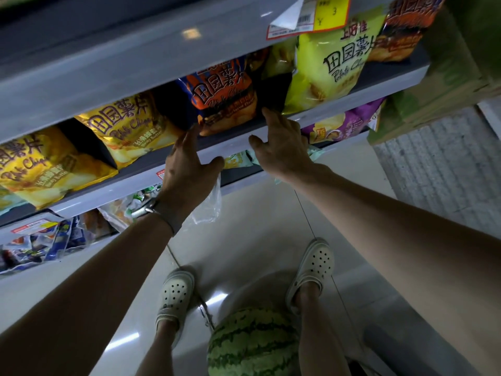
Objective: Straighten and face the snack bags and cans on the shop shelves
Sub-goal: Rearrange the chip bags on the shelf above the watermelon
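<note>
Reaching up to a grey metal shelf, the person has both hands at its front edge, one on each side of an orange-and-dark-blue potato chip bag. The left hand is spread with straight fingers, and its fingertips touch the bag's lower left corner. The right hand is also spread and grips nothing; its forefinger points up beside the bag's lower right corner, though contact there cannot be told. The bag stands near the middle of the shelf's front edge, leaning back, with its printed face forward.

Towards the shelf's right end stands a lime-green chip bag, with a dark gap between the two. Two yellow chip bags stand towards the left end. A purple snack bag lies on the shelf below. A grey-strapped wristwatch sits on the left wrist. On the pale tiled floor below, a striped green watermelon rests between two white perforated clogs.
</note>
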Demonstrator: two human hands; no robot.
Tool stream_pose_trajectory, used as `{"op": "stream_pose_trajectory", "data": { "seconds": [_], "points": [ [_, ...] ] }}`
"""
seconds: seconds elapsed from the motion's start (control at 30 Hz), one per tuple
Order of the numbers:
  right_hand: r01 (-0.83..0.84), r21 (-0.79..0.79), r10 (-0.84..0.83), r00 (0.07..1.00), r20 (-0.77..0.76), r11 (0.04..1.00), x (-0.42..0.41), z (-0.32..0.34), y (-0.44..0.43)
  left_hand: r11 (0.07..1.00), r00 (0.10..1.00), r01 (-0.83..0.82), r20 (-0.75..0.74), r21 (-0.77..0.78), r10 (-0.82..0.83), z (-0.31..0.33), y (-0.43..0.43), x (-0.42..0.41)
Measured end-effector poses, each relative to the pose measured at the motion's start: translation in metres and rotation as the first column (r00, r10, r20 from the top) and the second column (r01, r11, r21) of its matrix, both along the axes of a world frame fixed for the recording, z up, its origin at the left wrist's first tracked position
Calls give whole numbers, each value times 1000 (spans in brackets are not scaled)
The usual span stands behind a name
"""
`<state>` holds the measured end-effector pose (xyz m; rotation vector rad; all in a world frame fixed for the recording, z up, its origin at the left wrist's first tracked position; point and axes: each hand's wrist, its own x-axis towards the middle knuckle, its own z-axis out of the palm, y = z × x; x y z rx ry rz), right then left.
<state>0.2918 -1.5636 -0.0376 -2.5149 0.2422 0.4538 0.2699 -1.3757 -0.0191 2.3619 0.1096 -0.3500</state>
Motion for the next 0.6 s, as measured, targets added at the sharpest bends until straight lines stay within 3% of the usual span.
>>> {"op": "stream_pose_trajectory", "data": {
  "seconds": [0.13,0.37,0.6],
  "points": [
    [-65,0,65,998,23,998,-11,11,-25,983,988,128,-106,132,-115,16,6,-15],
    [-126,-277,167,978,127,952,-37,21,-100,886,887,429,-266,176,-377,20,-32,6],
    [-37,-403,80,993,90,914,-25,35,-194,933,948,317,-67,173,-310,12,-121,36]
  ]
}}
